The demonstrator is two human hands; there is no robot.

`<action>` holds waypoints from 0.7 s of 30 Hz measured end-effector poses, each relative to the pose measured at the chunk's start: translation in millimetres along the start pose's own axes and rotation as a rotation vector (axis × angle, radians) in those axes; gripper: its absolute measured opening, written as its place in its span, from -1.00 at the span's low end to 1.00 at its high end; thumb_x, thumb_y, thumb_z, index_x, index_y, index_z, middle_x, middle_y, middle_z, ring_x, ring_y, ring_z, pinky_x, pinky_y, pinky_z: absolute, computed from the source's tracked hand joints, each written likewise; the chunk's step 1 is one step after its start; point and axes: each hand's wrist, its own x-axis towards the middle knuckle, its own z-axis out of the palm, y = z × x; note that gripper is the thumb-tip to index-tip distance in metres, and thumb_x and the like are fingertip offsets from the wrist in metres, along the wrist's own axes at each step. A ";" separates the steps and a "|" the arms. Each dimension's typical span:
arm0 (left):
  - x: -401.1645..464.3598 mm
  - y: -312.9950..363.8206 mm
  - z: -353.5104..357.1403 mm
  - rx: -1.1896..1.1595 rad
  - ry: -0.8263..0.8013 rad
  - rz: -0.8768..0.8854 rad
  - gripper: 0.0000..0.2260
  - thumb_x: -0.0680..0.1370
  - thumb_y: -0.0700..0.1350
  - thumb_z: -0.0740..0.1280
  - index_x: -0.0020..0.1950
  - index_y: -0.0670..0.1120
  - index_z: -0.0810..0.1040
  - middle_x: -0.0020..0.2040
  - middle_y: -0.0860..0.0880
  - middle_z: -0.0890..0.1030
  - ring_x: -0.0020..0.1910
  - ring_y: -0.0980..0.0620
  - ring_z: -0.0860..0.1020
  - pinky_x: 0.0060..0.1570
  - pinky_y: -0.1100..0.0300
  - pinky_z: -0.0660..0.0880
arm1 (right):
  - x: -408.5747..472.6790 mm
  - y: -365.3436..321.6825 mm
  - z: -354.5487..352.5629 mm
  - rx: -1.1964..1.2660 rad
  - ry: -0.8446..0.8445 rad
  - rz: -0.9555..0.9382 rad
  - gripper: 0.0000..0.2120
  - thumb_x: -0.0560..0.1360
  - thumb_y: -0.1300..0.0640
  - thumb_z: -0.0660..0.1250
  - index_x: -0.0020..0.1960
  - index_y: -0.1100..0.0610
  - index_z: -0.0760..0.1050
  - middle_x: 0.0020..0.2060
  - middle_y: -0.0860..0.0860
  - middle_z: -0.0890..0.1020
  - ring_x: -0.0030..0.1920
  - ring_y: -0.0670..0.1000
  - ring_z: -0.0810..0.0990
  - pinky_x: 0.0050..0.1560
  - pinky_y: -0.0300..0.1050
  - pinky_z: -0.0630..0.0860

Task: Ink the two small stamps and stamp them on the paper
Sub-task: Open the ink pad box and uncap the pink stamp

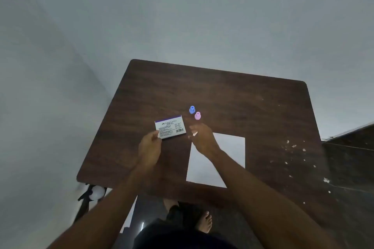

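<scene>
A white and purple ink pad box (171, 126) is near the middle of the dark wooden table (222, 91). My left hand (150, 147) grips its near left corner. Two small stamps stand upright just beyond it, a blue stamp (192, 110) and a pink stamp (197, 116), side by side. My right hand (202, 139) hovers just in front of the pink stamp, fingers loosely curled, holding nothing. A white sheet of paper (228, 157) lies flat to the right, partly covered by my right wrist and forearm.
The table's right side carries white flecks (291, 147). A grey wall rises behind and to the left. Below the near edge are my bare foot (205, 222) and a white and black object (95, 193) at the left corner.
</scene>
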 end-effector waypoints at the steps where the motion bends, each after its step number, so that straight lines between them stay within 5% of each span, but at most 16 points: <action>1: 4.1 -0.5 0.7 -0.032 0.002 -0.019 -0.73 0.57 -0.17 0.21 0.24 -0.07 0.55 0.23 -0.06 0.61 0.20 -0.03 0.55 0.24 0.03 0.48 | 2.5 -1.7 4.4 -0.021 -0.030 0.000 -0.73 0.47 0.21 0.40 0.16 0.20 0.54 0.14 0.12 0.62 0.11 0.08 0.59 0.05 -0.26 0.41; 8: 29.4 -10.1 11.7 -0.115 -0.053 -0.111 -0.65 0.52 -0.27 0.24 0.31 -0.11 0.50 0.26 -0.05 0.58 0.16 0.08 0.51 0.08 0.24 0.39 | 20.9 -7.4 32.5 -0.068 -0.059 0.035 -0.62 0.47 0.24 0.37 0.28 0.16 0.45 0.21 0.14 0.54 0.20 0.10 0.52 0.18 -0.10 0.47; 17: 38.8 -18.9 12.4 -0.124 -0.076 -0.071 -0.66 0.51 -0.29 0.23 0.25 -0.09 0.56 0.20 -0.02 0.63 -0.03 0.23 0.51 -0.06 0.38 0.39 | 27.9 1.4 52.7 -0.012 0.015 0.061 -0.74 0.48 0.21 0.33 0.16 0.10 0.52 0.16 0.13 0.54 0.13 0.07 0.52 0.17 -0.05 0.52; 21: 40.6 -17.6 10.4 -0.121 -0.068 -0.114 -0.65 0.52 -0.24 0.24 0.30 -0.08 0.52 0.26 -0.06 0.56 0.19 0.05 0.52 0.27 0.03 0.46 | 31.5 -1.0 52.1 0.010 0.056 0.060 -0.77 0.48 0.22 0.33 0.13 0.12 0.55 0.13 0.12 0.57 0.09 0.04 0.54 0.07 -0.17 0.49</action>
